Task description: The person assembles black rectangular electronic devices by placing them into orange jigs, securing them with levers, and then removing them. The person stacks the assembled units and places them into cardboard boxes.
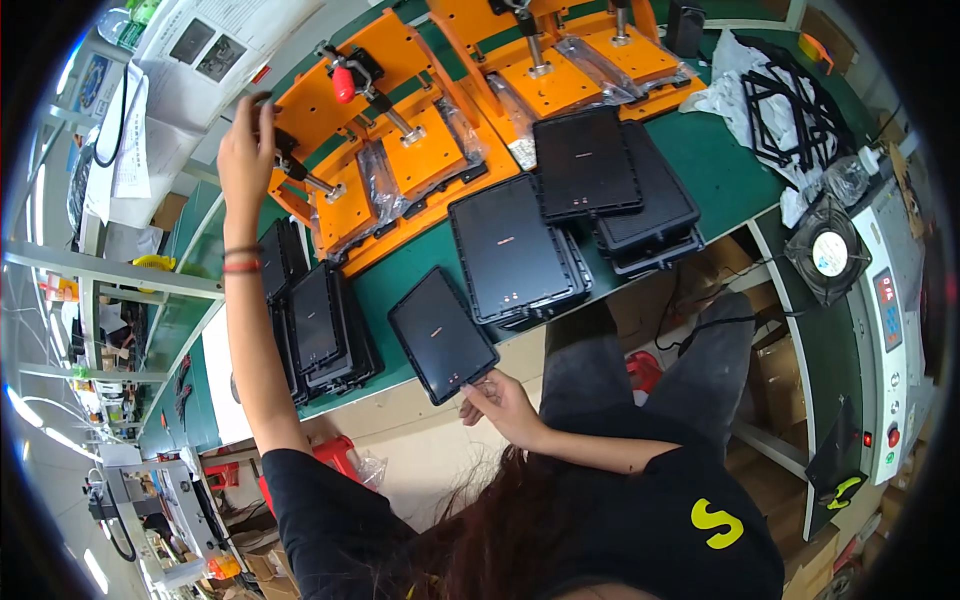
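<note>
My left hand [247, 160] is raised at the left end of an orange press fixture [425, 155]. Its fingers curl at a toggle clamp [284, 147], whose handle is mostly hidden by the hand. My right hand [507, 408] pinches the near corner of a black rectangular tablet-like panel [441, 332], which lies tilted at the green table's front edge. To its right stands a stack of similar black panels [508, 245], with another panel [588, 163] overlapping it. More black panels [318, 322] are stacked on the left, beside my left forearm.
A second orange fixture [552, 88] with metal clamps stands at the back. Black frames [790, 105] lie on white plastic at the far right. A small fan [829, 252] sits by a white control box [885, 330]. Paper sheets [215, 45] are at the back left.
</note>
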The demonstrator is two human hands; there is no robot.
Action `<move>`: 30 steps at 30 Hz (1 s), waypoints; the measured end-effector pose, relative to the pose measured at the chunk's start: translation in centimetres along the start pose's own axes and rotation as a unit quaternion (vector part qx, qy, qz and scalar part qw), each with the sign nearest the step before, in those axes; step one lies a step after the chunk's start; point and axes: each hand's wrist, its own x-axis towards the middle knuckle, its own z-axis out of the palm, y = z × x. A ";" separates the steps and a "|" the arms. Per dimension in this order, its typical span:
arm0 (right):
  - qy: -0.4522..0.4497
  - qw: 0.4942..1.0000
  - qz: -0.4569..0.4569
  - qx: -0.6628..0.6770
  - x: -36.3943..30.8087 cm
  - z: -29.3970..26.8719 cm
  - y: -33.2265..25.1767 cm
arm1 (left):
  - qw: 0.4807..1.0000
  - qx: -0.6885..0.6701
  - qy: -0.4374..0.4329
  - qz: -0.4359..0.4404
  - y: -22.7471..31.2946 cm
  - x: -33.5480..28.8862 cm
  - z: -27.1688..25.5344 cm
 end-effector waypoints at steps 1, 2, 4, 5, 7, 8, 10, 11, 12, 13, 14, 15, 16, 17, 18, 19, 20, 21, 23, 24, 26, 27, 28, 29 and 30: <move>-0.003 1.000 -0.013 -0.005 0.0 0.0 -0.3 | 0.995 0.025 0.083 0.051 1.0 -1.0 0.2; -0.019 0.999 -0.014 -0.032 -0.1 0.0 -0.7 | 0.998 -0.009 0.057 0.027 2.7 -2.6 0.0; -0.019 0.998 -0.045 -0.044 -0.5 -0.1 -0.9 | 0.994 -0.092 -0.004 -0.066 6.8 -7.3 0.9; -0.024 0.997 -0.059 -0.049 -0.7 0.0 -1.1 | 0.981 -0.131 -0.038 -0.138 8.2 -9.9 1.0; -0.049 0.995 -0.066 -0.063 -1.3 0.1 -1.9 | 0.933 -0.226 -0.135 -0.246 8.6 -15.2 0.6; -0.061 0.993 -0.073 -0.071 -1.7 0.3 -2.1 | 0.897 -0.268 -0.181 -0.303 8.7 -17.7 0.2; -0.079 0.988 -0.091 -0.093 -2.3 0.7 -2.7 | 0.834 -0.362 -0.225 -0.350 9.5 -19.1 -0.6; -0.084 0.985 -0.102 -0.106 -2.5 0.7 -3.1 | 0.813 -0.415 -0.225 -0.342 10.6 -19.0 -1.1; -0.088 0.982 -0.113 -0.120 -2.7 0.7 -3.6 | 0.788 -0.466 -0.225 -0.334 11.7 -18.6 -1.6; -0.079 0.984 -0.115 -0.108 -2.9 0.7 -4.1 | 0.810 -0.460 -0.215 -0.295 12.9 -17.5 -1.6; -0.076 0.986 -0.117 -0.094 -3.2 0.6 -4.7 | 0.807 -0.475 -0.202 -0.287 14.0 -16.3 -1.9; -0.071 0.987 -0.119 -0.080 -3.4 0.5 -5.4 | 0.804 -0.490 -0.190 -0.279 15.1 -14.9 -2.0; -0.062 0.991 -0.115 -0.035 -3.6 0.6 -6.1 | 0.824 -0.475 -0.163 -0.262 15.7 -13.6 -2.0; -0.051 0.989 -0.137 -0.034 -3.8 0.5 -7.0 | 0.820 -0.484 -0.154 -0.262 15.4 -12.6 -1.3; -0.040 0.986 -0.161 -0.032 -3.9 0.5 -8.3 | 0.816 -0.494 -0.147 -0.261 15.0 -11.4 -0.4; -0.025 0.982 -0.187 -0.032 -4.0 0.1 -9.6 | 0.811 -0.506 -0.142 -0.258 14.9 -10.1 0.7; -0.009 0.971 -0.224 -0.079 -4.0 -0.4 -10.7 | 0.787 -0.528 -0.143 -0.284 14.6 -9.5 1.5; 0.016 0.952 -0.268 -0.150 -4.1 -0.5 -12.2 | 0.762 -0.550 -0.145 -0.309 14.0 -9.2 2.7; 0.070 0.833 -0.377 -0.399 -4.0 -1.1 -15.1 | 0.606 -0.707 -0.157 -0.329 13.1 -9.0 4.8; 0.100 0.728 -0.454 -0.504 -3.6 -1.7 -15.7 | 0.536 -0.766 -0.170 -0.311 11.8 -8.7 5.6; 0.110 0.601 -0.484 -0.626 -2.6 -2.1 -17.1 | 0.475 -0.809 -0.159 -0.307 12.7 -7.4 5.9; 0.116 0.530 -0.491 -0.682 -2.2 -2.5 -17.7 | 0.491 -0.804 -0.174 -0.286 14.8 -6.2 5.2; 0.104 0.495 -0.527 -0.683 -1.3 -2.9 -17.2 | 0.514 -0.789 -0.172 -0.288 12.9 -6.3 5.3; 0.099 0.495 -0.531 -0.681 -1.2 -3.0 -17.1 | 0.530 -0.778 -0.177 -0.288 12.0 -5.8 6.0; 0.092 0.495 -0.534 -0.679 -1.1 -3.0 -17.0 | 0.514 -0.788 -0.199 -0.275 11.5 -6.0 6.5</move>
